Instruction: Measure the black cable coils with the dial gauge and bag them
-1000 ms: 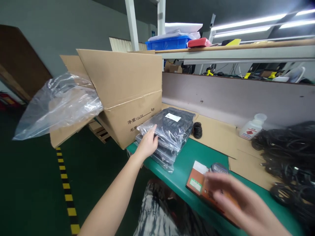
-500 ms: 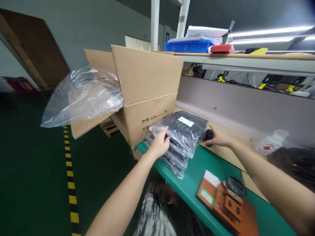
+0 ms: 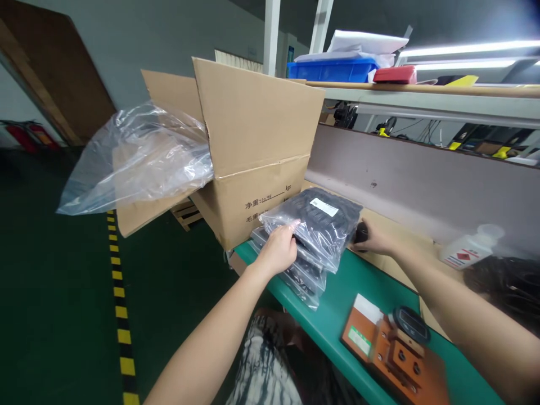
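Observation:
Several clear plastic bags of black parts lie stacked on the green bench; the top plastic bag [image 3: 333, 216] has a white label. At its near left edge, my left hand [image 3: 278, 248] is closed, pinching the plastic. Beyond the stack's right side, my right hand [image 3: 375, 239] has its fingers closed around a small black cylindrical object [image 3: 361, 232], whose exact kind I cannot make out. Close behind the stack's left side stands an open cardboard box [image 3: 257, 129] with handwriting on its wall.
An orange fixture with a round digital gauge [image 3: 409, 324] sits on the green bench [image 3: 324, 318] at front right. Behind my right forearm are a white bottle [image 3: 470, 247] and a dark bundle [image 3: 506, 287]. Clear plastic sheeting [image 3: 139, 163] hangs over the box flap. A shelf [image 3: 422, 95] runs above.
My left hand has shifted slightly right and its fingers have curled in more at the bag's edge. My right hand stays on the black object. The view has shifted a little.

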The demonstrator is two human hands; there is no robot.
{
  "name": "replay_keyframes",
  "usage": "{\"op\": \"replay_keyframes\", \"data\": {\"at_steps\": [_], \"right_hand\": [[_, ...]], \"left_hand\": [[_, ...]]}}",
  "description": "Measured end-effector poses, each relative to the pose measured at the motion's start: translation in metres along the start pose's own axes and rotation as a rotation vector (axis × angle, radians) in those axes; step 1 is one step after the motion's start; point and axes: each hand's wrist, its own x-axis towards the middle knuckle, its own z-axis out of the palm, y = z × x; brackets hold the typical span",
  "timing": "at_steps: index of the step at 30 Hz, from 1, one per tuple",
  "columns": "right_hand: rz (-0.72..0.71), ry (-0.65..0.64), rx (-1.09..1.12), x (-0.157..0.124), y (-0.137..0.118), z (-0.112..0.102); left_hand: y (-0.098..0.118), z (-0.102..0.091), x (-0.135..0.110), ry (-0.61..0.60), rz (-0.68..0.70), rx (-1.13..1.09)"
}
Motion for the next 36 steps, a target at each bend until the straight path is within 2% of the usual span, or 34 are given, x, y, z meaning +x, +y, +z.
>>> {"op": "replay_keyframes", "data": {"at_steps": [7,14,22,28,32,36], "right_hand": [[0.082,0.011,-0.08,-0.003,-0.003,0.012],[0.097,0.05,-0.047,-0.02,0.002,0.009],[0.123,0.117,0.05,-0.053,0.003,-0.013],[0.124,0.187,0.155,-0.081,-0.001,-0.027],[0.097,0.223,0.212,-0.103,-0.008,-0.038],[0.086,0.238,0.238,-0.124,-0.022,-0.05]], "left_hand": [[0.002,-0.002,0.001,0.017,0.012,0.013],[-0.002,0.003,-0.005,0.052,-0.057,0.014],[-0.002,0.007,0.001,0.097,-0.074,-0.028],[-0.004,0.013,-0.001,0.142,-0.025,-0.012],[-0.004,0.01,-0.006,0.147,0.015,-0.009],[-0.003,0.006,-0.006,0.139,-0.004,-0.017]]}}
